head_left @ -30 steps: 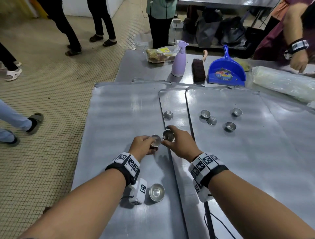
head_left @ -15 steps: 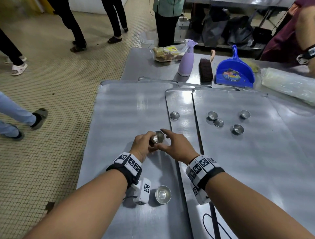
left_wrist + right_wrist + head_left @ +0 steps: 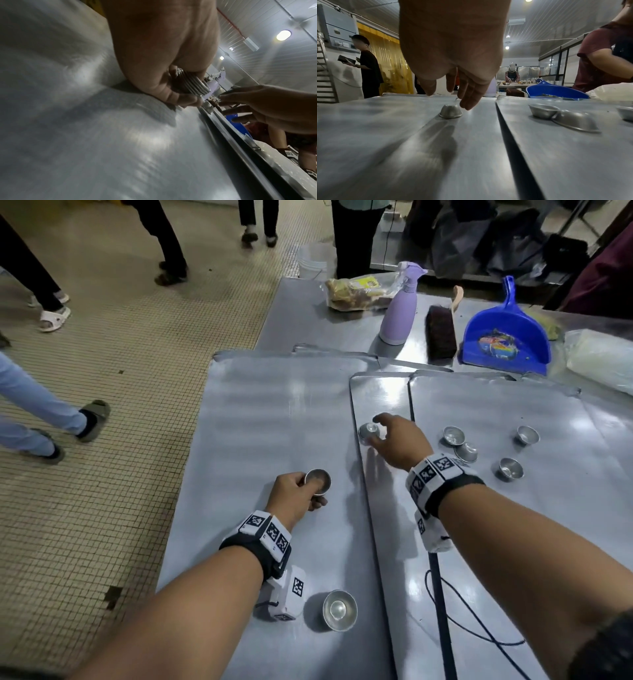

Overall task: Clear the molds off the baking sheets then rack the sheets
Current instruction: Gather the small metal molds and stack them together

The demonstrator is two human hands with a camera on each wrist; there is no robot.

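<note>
Your left hand (image 3: 297,497) clamps a nested stack of molds (image 3: 318,481) as a collector, freeing your right hand (image 3: 399,441), fingers spread, to reach the overturned mold (image 3: 368,433) on the middle baking sheet (image 3: 380,398).

Left hand (image 3: 297,495): near-centre, forearm extended forward, wrist banded; fingers curled round a nested stack of small metal molds (image 3: 318,481), thumb pressed at the rim. Right hand (image 3: 397,440): farther out and to the right, palm down, fingers spread and extended, fingertips (image 3: 467,104) just beside an upturned mold (image 3: 450,111).
</note>
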